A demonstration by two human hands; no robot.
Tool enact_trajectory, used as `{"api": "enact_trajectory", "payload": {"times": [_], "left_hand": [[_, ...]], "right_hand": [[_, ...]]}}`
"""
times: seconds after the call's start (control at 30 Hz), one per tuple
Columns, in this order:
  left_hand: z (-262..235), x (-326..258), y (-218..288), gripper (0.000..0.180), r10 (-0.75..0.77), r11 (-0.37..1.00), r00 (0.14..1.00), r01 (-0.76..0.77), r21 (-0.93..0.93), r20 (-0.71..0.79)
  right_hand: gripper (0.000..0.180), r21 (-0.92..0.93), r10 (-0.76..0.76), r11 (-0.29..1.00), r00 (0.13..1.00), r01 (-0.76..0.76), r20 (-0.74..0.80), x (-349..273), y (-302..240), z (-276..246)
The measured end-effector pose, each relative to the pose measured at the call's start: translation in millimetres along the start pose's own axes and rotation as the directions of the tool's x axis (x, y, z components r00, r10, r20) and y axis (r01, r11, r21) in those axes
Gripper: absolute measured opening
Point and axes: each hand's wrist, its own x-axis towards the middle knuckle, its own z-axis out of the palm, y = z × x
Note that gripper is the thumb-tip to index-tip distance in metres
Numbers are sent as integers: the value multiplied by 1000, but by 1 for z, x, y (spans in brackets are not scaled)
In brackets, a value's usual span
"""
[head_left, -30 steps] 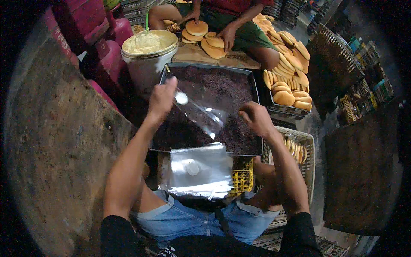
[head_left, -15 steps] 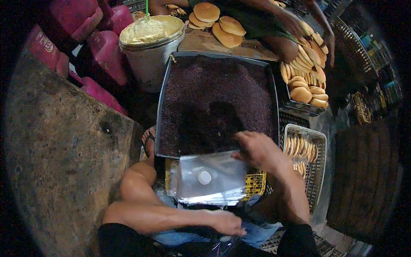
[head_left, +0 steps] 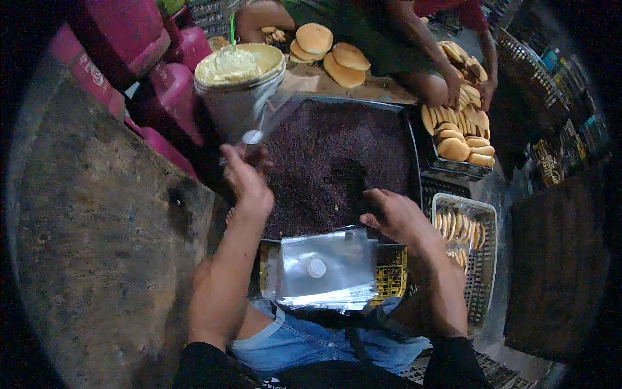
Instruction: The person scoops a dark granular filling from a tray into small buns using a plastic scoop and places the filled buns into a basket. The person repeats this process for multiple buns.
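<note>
My left hand (head_left: 245, 176) is raised over the left side of a large metal tray (head_left: 414, 139) filled with dark purple-brown sprinkles. It pinches a clear plastic bag (head_left: 259, 129) with a white round sticker, which stands up toward the bucket. Palm down with fingers apart, my right hand (head_left: 396, 215) hovers at the tray's near edge. It holds nothing and is just above a stack of clear bags (head_left: 324, 269) that lies on my lap on a yellow patterned sheet (head_left: 392, 275).
A metal bucket of pale cream (head_left: 240, 71) stands left of the tray, beside pink cylinders (head_left: 172, 52). Round buns (head_left: 337, 55) lie on a board beyond. Another person's hand (head_left: 455, 81) reaches toward rows of buns (head_left: 453, 139). A wire basket (head_left: 483, 272) with buns sits at right.
My left hand has come up from my lap and now holds a clear bag over the tray's left side. My right hand has lifted off the bag stack toward the tray.
</note>
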Motion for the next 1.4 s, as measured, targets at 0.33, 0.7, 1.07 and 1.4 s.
{"api": "enact_trajectory", "payload": {"times": [0.33,0.7,1.07,1.4], "left_hand": [[-17,-30,-13,50,105,968,991,-120,221,77],[-67,32,-14,57,337,711,919,-392,584,206],[-189,144,21,80,580,-105,754,-307,946,309],[-120,93,23,83,180,865,840,112,489,-511]], "right_hand": [[67,24,-5,1000,1000,6,-17,-11,25,13],[49,184,64,983,979,-28,-193,-43,45,10],[33,628,-316,696,934,348,-167,-107,7,-1],[22,510,-65,840,899,-185,433,-305,-60,128]]}}
